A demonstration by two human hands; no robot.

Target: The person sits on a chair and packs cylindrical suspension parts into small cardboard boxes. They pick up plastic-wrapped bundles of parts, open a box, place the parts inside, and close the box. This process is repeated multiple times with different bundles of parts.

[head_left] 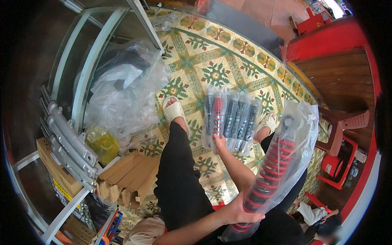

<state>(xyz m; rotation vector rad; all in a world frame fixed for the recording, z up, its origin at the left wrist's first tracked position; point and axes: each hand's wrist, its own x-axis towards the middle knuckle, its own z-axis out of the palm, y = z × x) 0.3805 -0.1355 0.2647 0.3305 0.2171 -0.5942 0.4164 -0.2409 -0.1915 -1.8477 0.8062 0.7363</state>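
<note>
Close to me, my left hand [241,212] is wrapped round the lower part of a red-spring shock absorber [275,167] in a clear plastic bag. This one is tilted, its metal eye end pointing up and away to the right. Farther off, my right hand [219,143] grips the near end of another red-spring shock absorber [218,110], also bagged. That one lies in a row on the floor among several black shock absorbers [241,120] in clear bags. The bag of the near one hides part of my right forearm.
My sandalled feet stand either side of the row on the patterned tile floor [216,73]. At left are crumpled plastic bags [122,98], a yellow bag [102,145], long cardboard boxes [128,175] and grey metal tubes [69,134]. A red plastic chair [341,126] stands at right.
</note>
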